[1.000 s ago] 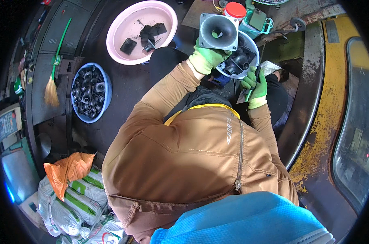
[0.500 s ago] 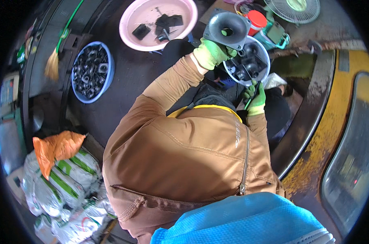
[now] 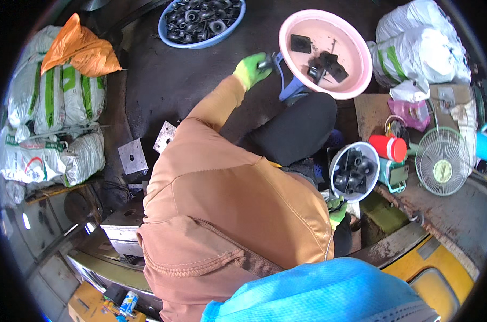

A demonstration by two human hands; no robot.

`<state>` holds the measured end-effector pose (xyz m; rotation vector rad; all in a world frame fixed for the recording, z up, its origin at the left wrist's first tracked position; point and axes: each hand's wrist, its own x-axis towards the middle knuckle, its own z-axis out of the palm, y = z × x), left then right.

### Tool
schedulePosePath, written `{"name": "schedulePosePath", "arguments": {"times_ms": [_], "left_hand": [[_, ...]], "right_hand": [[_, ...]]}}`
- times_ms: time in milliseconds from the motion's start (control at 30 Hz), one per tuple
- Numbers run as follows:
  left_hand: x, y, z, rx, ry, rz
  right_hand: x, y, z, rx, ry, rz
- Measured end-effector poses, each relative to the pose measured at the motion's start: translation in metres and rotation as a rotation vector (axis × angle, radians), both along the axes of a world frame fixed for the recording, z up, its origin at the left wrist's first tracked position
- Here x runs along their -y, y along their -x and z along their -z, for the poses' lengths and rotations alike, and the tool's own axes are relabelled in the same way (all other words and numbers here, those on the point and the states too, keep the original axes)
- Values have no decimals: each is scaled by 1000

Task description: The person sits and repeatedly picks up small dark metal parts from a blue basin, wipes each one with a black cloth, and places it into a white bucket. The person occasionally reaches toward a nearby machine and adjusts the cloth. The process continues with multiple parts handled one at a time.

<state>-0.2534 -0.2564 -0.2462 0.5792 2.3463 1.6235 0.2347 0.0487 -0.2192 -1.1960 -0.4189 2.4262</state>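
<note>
The left arm, in a tan fabric sleeve (image 3: 214, 104), stretches forward and leftward, the left hand in a light green glove (image 3: 250, 71) curled closed around a dark moulded part (image 3: 265, 64), between the round blue plastic basin (image 3: 203, 43) and the round pink plastic basin (image 3: 364, 64). The right hand in a green glove (image 3: 338, 213) sits low below the round white bucket (image 3: 370, 189), half hidden by the body; its fingers look bent, but I cannot tell what they grip

Fan (image 3: 442, 170) at right; red container (image 3: 387, 148) and pink bag (image 3: 411, 115) near it. Orange bag (image 3: 81, 49) on white sacks (image 3: 51, 107), left. Two metal plates (image 3: 137, 152) near sacks.
</note>
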Motion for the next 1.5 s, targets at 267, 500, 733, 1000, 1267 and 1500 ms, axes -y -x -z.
{"name": "schedulePosePath", "arguments": {"times_ms": [267,500,733,1000,1267,1500], "left_hand": [[113,-52,241,986,-381,-738],[147,-9,237,1259,-773,-1343],[210,147,150,446,-976,-1269],[206,132,118,533,80,-782],[142,-22,176,266,1149,337],[100,-70,198,785,807,255]], "right_hand": [[-28,-27,29,-46,3,-153],[-46,-39,28,37,-16,-217],[-52,-42,26,32,-25,-285],[-60,-44,34,-40,-10,-418],[-63,-59,41,-39,-60,-276],[-55,-55,33,51,-105,-164]]}}
